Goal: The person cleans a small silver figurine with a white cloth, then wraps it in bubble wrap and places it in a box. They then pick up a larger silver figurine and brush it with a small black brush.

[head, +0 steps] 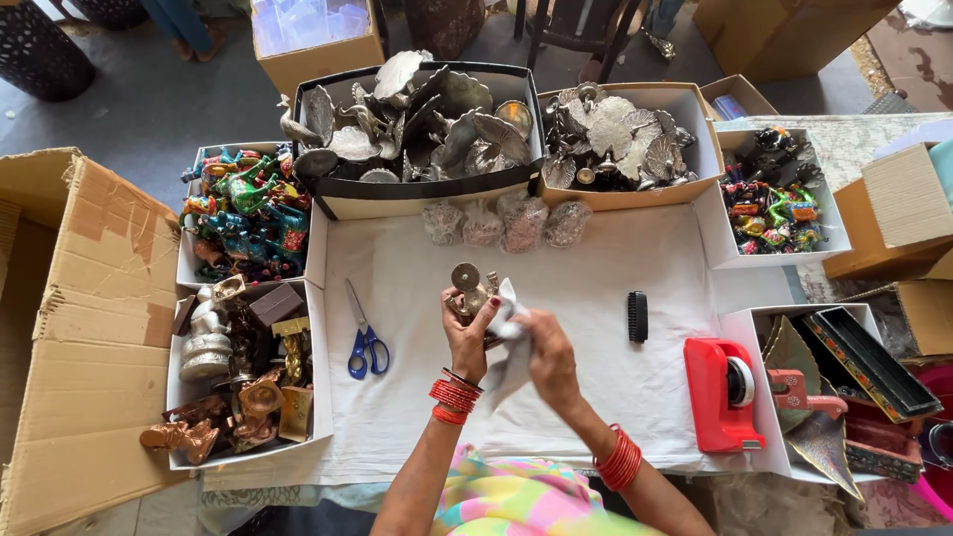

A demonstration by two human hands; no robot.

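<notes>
Between our fingers: left hand (467, 333) clamps a metal figurine (469, 290), right hand (548, 355) pinches a white cloth (508, 342) vs it, over a white sheet (596, 298). Scissors (365, 337) left, brush (637, 316) & tape dispenser (723, 392) right; boxes w/ figurines (417, 124) behind.

Person, head view. Left wrist: stack of red bangles (455, 395), one dark band among them. Right wrist: stack of red bangles (619, 459). Garment (506, 501): pink, yellow and green print. Forearms uncovered.
</notes>
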